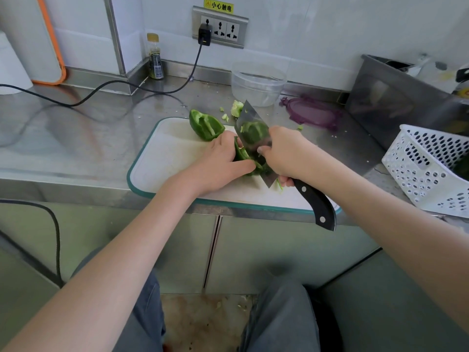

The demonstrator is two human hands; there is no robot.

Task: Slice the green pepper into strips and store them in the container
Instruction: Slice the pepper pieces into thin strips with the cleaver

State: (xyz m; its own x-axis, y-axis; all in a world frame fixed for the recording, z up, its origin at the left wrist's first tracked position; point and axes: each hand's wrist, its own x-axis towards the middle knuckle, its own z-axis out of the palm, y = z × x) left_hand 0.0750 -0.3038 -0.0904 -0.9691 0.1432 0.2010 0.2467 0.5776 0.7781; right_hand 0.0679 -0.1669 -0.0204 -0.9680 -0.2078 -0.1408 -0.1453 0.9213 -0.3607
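Green pepper [245, 158] glossy, dark, halved; other half [206, 128] hollow-side up.

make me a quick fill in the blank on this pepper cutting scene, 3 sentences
1. The right hand grips the ____ by its black handle.
2. The left hand holds a pepper piece down on the white ____.
3. The clear container stands open; its ____ lid lies beside it on the counter.

Missing words: cleaver; cutting board; purple
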